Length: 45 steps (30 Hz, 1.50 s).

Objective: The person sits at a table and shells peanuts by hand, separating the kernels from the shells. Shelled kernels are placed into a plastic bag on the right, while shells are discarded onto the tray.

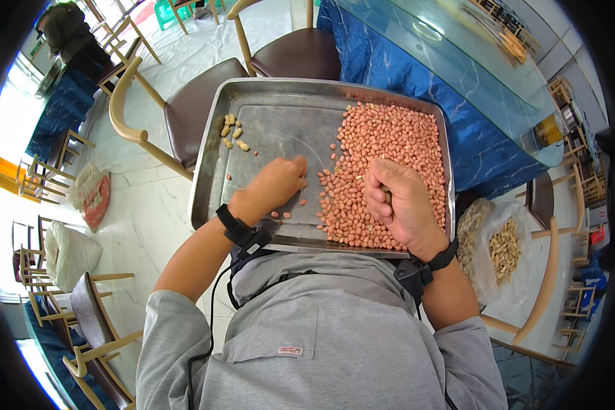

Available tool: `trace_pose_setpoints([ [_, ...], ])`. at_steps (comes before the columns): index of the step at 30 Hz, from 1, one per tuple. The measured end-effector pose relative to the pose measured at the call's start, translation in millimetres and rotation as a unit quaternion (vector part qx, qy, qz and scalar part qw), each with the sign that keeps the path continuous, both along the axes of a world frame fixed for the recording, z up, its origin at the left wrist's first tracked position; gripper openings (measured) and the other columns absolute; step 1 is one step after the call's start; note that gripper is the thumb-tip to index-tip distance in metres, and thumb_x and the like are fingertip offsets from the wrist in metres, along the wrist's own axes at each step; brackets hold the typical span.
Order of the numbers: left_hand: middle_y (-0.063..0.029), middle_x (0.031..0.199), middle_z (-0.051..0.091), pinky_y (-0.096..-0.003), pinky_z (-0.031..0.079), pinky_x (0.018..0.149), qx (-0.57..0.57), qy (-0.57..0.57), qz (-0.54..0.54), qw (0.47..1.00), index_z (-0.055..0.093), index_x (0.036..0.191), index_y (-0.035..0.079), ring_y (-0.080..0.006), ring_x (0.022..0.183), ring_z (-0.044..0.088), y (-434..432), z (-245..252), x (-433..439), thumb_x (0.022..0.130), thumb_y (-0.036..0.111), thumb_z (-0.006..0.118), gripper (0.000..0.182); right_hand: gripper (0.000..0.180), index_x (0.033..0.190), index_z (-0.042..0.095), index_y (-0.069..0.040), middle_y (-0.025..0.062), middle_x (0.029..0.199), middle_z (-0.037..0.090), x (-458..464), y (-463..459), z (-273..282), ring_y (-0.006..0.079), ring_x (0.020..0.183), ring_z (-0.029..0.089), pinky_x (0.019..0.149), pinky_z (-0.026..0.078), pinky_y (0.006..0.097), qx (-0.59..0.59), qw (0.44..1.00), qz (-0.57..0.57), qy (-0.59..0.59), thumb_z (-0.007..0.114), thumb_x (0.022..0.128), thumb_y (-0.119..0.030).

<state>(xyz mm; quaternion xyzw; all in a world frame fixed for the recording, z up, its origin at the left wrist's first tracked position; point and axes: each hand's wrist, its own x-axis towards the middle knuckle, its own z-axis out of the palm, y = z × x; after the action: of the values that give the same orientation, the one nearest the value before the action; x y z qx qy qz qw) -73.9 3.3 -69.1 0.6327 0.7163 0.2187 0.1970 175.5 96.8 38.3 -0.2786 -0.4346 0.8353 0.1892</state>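
Note:
Before me lies a rectangular metal tray (277, 82). Pink-skinned shelled peanuts (389, 123) cover its right part, with a few loose kernels towards the middle. Several unshelled peanuts (230, 130) lie at its upper left. My left hand (282, 179) is curled over the tray's middle, near a few kernels; whether something is inside its fingers is hidden. My right hand (400, 197) is closed above the kernel pile, and a bit of a brownish thing, seemingly peanut shell, shows between its fingers. Both wrists wear black straps with small devices.
A clear plastic bag of peanut shells (505, 251) stands at the right. A glass-topped table with a blue cloth (389, 72) lies beyond the tray. Wooden chairs (200, 102) stand close by at upper left. Sacks (72, 253) rest on the floor at left; another person (74, 36) is farther off.

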Motion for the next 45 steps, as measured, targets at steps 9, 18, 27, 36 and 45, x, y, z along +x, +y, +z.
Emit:
trace_pose_setpoints([
  [9,-0.0227,0.086,0.070,-0.0530,0.054,0.077,0.065,0.036,-0.071,0.995,0.062,0.092,-0.001,-0.0453,0.085,0.068,-9,0,-2,0.085,0.004,0.065,0.010,0.034,0.082,0.056,-0.010,-0.0029,0.067,0.051,7,0,-4,0.0049,0.049,0.043,0.042,0.030,0.0208,-0.013,1.000,-0.001,-0.013,0.058,0.108,-0.031],
  [18,-0.0031,0.075,0.066,-0.0298,0.045,0.059,0.059,-0.250,0.028,0.966,0.078,0.104,0.001,-0.0123,0.064,0.057,-8,55,0,0.094,0.011,0.071,0.015,0.033,0.084,0.056,-0.008,-0.0029,0.068,0.051,9,1,-11,0.0050,0.050,0.043,0.042,0.031,0.0208,-0.018,1.000,-0.005,-0.007,0.058,0.108,-0.031],
  [27,0.0028,0.068,0.049,-0.0226,0.025,0.044,0.101,-0.667,0.139,0.725,0.062,0.126,-0.003,-0.0035,0.051,0.032,-36,101,31,0.112,0.023,0.049,0.032,0.020,0.106,0.070,0.001,-0.0044,0.068,0.056,1,-13,-10,0.0017,0.053,0.045,0.044,0.030,0.0194,0.089,0.996,0.013,-0.009,0.063,0.106,-0.018],
  [36,0.0029,0.068,0.047,-0.0234,0.027,0.044,0.082,-0.642,0.084,0.758,0.049,0.147,-0.004,-0.0058,0.050,0.033,-27,87,90,0.115,0.047,0.033,0.062,0.024,0.120,0.070,0.002,-0.0011,0.066,0.060,-24,-39,-13,0.0059,0.058,0.054,0.053,0.041,0.0241,0.314,0.948,0.037,-0.027,0.068,0.101,-0.013],
  [45,-0.0019,0.082,0.065,-0.0200,0.029,0.045,0.094,-0.662,0.061,0.741,0.063,0.129,-0.002,-0.0037,0.052,0.042,-31,82,86,0.106,0.018,0.061,0.030,0.020,0.104,0.073,0.002,-0.0005,0.074,0.061,-13,-30,-17,0.0034,0.056,0.049,0.047,0.036,0.0207,0.181,0.982,-0.054,0.015,0.062,0.106,-0.015],
])
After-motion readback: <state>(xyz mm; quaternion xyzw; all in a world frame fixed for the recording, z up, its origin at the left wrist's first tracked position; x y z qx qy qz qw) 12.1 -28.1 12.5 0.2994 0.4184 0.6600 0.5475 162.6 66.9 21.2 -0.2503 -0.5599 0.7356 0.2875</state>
